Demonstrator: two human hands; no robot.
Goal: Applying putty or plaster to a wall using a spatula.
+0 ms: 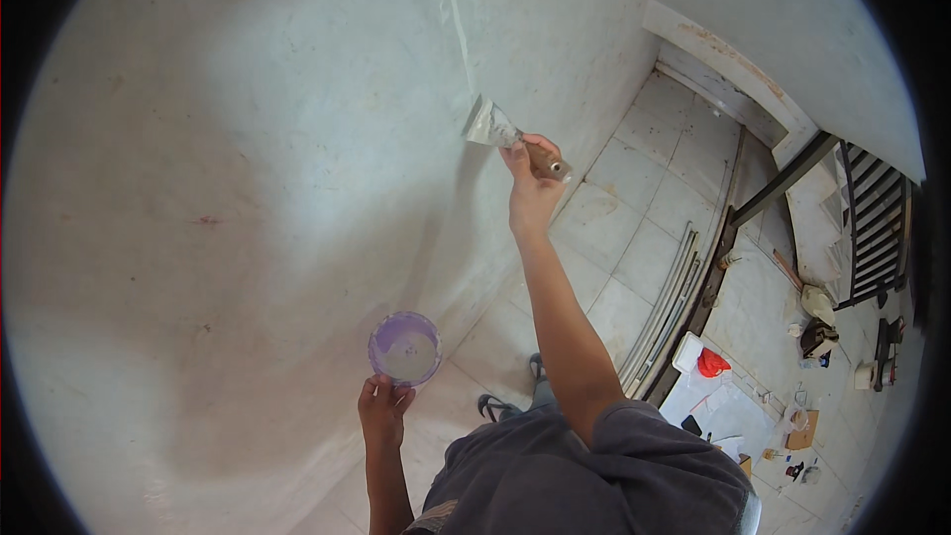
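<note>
I see right hand [535, 183] gripping scraper [505, 131], blade [483, 124] just below white streak [456, 15] on wall [297, 89]. Left hand [383, 411] pinching purple tub [377, 333] by near edge, lower down.

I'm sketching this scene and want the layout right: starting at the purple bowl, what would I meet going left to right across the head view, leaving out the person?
Purple bowl → scraper → red bag → cardboard → black railing bars.
</note>
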